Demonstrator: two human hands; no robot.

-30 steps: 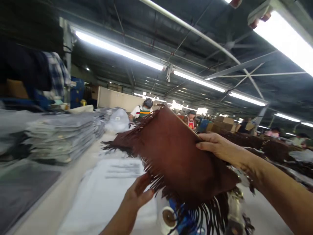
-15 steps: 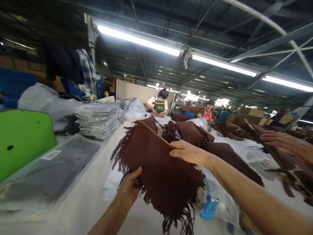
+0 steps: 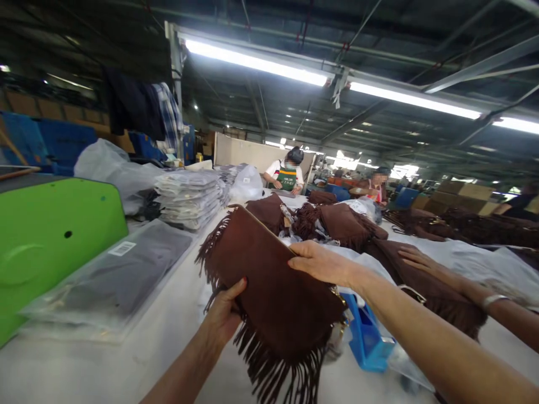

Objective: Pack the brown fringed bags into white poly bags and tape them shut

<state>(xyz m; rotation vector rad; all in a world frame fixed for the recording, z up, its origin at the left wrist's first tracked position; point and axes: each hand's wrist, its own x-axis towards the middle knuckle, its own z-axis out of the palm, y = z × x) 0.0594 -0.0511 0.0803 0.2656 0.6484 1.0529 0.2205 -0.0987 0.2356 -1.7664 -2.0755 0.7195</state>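
A dark brown fringed bag (image 3: 269, 280) is held tilted above the white table, its fringe hanging along the left and lower edges. My left hand (image 3: 225, 314) grips its lower left edge, thumb on the front and fingers hidden behind. At the upper edge, by the gold zip, my right hand (image 3: 314, 261) pinches the bag between thumb and fingers. Below its right corner, gold hardware and clear plastic show in part. Close by on the table is a blue tape dispenser (image 3: 370, 342).
Left are a green machine panel (image 3: 63, 235), a bagged grey item (image 3: 138, 269) and stacked plastic-wrapped goods (image 3: 189, 196). More brown bags (image 3: 345, 224) lie ahead. At right, a co-worker's hand (image 3: 425, 261) rests on another bag (image 3: 391, 258). Other people work farther back.
The view has swung slightly left, showing more of the green panel and blue dispenser. At right, the co-worker's hand has come down onto a brown bag. Both my hands keep their hold.
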